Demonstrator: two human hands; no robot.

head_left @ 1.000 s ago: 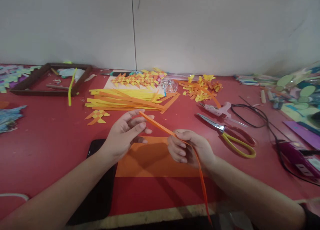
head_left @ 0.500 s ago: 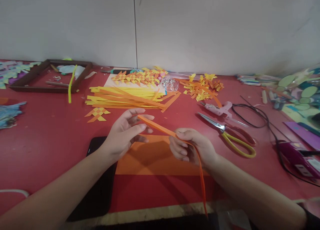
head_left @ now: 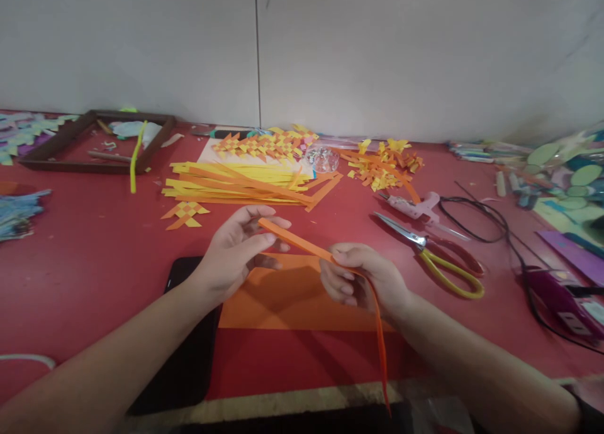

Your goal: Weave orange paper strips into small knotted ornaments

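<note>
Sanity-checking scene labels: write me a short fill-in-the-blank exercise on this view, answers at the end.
The right hand holds a narrow ____ strip. One handle loop of the scissors is red, the other ____. The black phone lies partly beneath the person's ____ forearm.

Missing words: orange; yellow; left.

L hand [head_left: 243, 242] w/ fingers spread, R hand [head_left: 361, 273] pinched, forearms angled inward

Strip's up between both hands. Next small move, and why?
Probably close the left hand gently on the upper end of the orange strip: that end lies by its spread fingers with no clear pinch, while the right hand grips farther along and the tail hangs loose.
</note>
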